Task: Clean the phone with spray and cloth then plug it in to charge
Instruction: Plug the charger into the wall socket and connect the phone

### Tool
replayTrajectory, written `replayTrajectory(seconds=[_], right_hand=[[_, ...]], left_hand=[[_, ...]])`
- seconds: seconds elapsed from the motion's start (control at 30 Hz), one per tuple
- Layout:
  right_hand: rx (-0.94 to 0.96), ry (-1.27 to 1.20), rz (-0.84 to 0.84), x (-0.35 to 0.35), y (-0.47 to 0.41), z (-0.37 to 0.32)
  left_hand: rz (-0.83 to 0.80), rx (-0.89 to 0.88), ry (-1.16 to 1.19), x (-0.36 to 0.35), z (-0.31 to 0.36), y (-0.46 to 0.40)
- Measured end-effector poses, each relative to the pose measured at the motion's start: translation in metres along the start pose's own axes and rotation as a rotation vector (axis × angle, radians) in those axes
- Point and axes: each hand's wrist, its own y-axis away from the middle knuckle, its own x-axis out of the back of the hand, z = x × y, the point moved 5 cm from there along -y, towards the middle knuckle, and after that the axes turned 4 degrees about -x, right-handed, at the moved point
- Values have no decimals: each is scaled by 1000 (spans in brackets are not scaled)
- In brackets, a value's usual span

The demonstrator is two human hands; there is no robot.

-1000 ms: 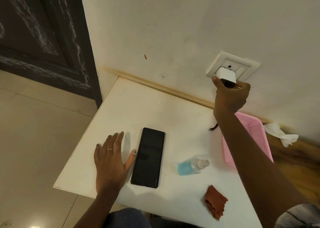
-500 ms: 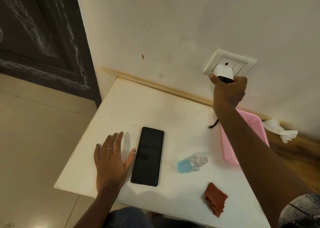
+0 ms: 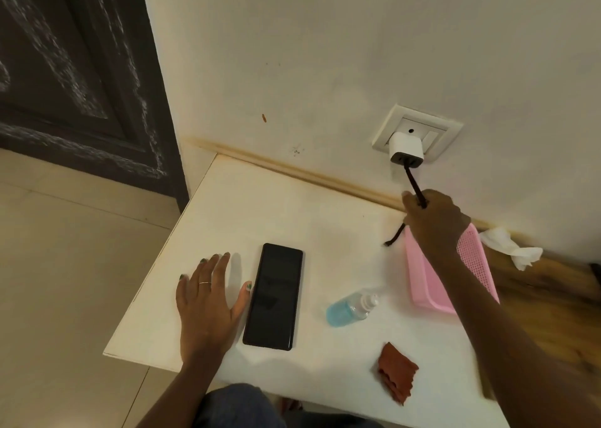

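A black phone (image 3: 273, 297) lies screen up on the white table (image 3: 292, 206). My left hand (image 3: 208, 304) rests flat on the table just left of it, fingers spread, thumb touching the phone's edge. A white charger (image 3: 406, 150) sits plugged into the wall socket (image 3: 418, 125). Its dark cable (image 3: 413, 185) runs down into my right hand (image 3: 432, 222), which is closed around it below the charger. The cable's free end (image 3: 392, 238) hangs near the table. A spray bottle (image 3: 349, 307) with blue liquid lies on its side. A rust-red cloth (image 3: 396, 374) lies near the front edge.
A pink mesh basket (image 3: 422, 284) stands at the right of the table, partly behind my right arm. A crumpled white tissue (image 3: 510, 247) lies on the wooden surface beyond it. A dark door (image 3: 74, 70) is at the left, over tiled floor.
My right hand has left the charger, now seated in the socket, and slid down onto its cable. The left hand and phone have not moved.
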Motion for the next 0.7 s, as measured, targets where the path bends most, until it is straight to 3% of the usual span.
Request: replayTrajectory(seconds=[0.1,0.2,0.37,0.5,0.7], right_hand=[[181,75,57,18,18,7],[236,172,-6,37,26,15],[199,196,-188,76,36,31],[87,119,-309,109,42,37],[30,24,-404,148,57,31]], left_hand=[[-19,2,-4,1,-1,1],[-31,6,22,2,0,3],[-79,37,65,11,5,1],[-175,108,243,28,4,-8],[-470,357,641,56,10,10]])
